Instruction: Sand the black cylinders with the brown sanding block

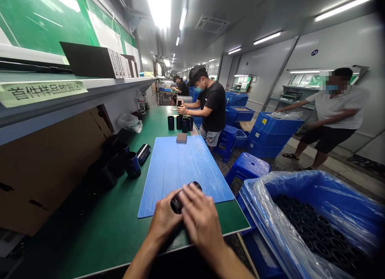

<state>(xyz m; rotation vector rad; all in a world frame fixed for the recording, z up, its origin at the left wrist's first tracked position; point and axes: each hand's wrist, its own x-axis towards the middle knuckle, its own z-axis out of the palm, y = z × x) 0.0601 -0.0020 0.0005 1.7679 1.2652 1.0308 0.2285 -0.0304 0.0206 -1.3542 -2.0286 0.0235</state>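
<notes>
Both my hands hold one black cylinder (pixel 180 198) lying on its side over the near end of a blue mat (pixel 180 166). My left hand (pixel 164 218) grips it from below and behind. My right hand (pixel 200 220) lies across its top with the fingers curled round it. Only the cylinder's two ends show between my fingers.
Several dark cylinders (pixel 120 160) stand at the left of the green bench (pixel 105 231) by a cardboard sheet (pixel 45 166). A small block (pixel 181 137) lies on the mat's far end. A lined blue crate (pixel 315 227) of black cylinders stands at my right. Two people work further along.
</notes>
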